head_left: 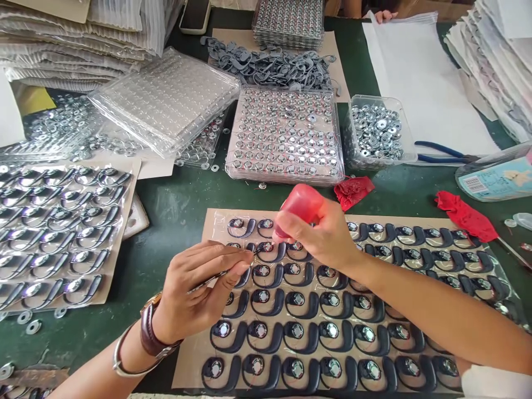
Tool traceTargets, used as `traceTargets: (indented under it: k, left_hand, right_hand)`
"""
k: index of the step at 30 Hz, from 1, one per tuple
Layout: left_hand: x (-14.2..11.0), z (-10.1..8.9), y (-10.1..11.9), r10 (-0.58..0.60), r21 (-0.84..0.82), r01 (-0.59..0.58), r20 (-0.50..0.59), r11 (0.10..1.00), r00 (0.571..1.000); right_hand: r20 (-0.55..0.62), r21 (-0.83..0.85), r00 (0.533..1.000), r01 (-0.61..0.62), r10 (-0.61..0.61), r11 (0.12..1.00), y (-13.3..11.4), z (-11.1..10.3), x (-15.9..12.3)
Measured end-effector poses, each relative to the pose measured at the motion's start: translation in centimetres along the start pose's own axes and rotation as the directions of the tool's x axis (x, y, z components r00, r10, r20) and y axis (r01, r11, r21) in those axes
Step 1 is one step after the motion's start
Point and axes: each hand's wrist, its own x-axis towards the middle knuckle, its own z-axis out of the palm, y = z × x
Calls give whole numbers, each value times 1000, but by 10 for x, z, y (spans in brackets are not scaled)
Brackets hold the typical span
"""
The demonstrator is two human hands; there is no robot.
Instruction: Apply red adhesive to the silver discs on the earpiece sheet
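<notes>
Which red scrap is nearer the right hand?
The left scrap, beside the parts tray, beyond the right hand; the other scrap lies farther right, near the jar.

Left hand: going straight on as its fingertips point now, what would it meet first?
Probably the hook-shaped piece at the tip of the thin tool in the left hand, near the red bottle; depth is unclear, so it could pass just above.
</notes>
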Motion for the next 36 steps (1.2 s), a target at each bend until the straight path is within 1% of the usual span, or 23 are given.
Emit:
traceTargets:
  k: [2, 4, 6, 8, 9, 14, 19, 22, 26, 28, 31, 34, 36]
  left_hand:
    - [0, 0, 1, 85, 39, -86, 16, 996, 996]
    - [1, 0, 1, 182, 124, -189, 66, 974, 981]
    - [3, 2, -2, 259, 224, -282, 127, 933, 957]
    - [5, 6, -6, 309, 298, -347, 165, 890, 936]
    - [5, 8, -9, 323, 316, -363, 173, 876, 930]
    - [8, 15, -14, 350, 362, -392, 180, 846, 919]
    - [9, 19, -5, 400, 446, -455, 217, 771, 891]
    - [10, 20, -2, 420, 476, -480, 234, 737, 877]
    - [12, 19, 1, 410, 453, -470, 230, 758, 883]
    - [14, 18, 1, 399, 445, -467, 242, 765, 884]
    - [14, 18, 1, 391, 440, -462, 246, 770, 887]
    - [14, 18, 0, 394, 428, -452, 222, 782, 892]
    - [14, 18, 0, 394, 418, -449, 215, 790, 894]
  right_hand:
    - [4, 12, 1000, 8, -8, 1000, -3, -5, 6]
    - [-55, -44, 995, 77, -79, 996, 0, -7, 13]
    - [-136, -113, 976, 156, -171, 981, 7, -7, 20]
    - [-181, -129, 958, 201, -223, 971, 15, -5, 24]
    - [-181, -118, 957, 208, -227, 971, 19, -3, 26]
    - [-116, -75, 975, 180, -188, 981, 27, 1, 27]
    - [-78, -59, 983, 162, -166, 985, 28, 2, 26]
    - [-78, -92, 982, 164, -171, 982, 28, 2, 26]
    - [-129, -184, 974, 159, -184, 970, 28, 2, 27]
    - [-136, -193, 975, 151, -178, 970, 28, 2, 27]
    - [-142, -155, 973, 161, -183, 975, 28, 2, 26]
    - [-182, -95, 965, 173, -188, 980, 28, 2, 26]
    - [-203, -83, 963, 162, -176, 983, 28, 2, 27]
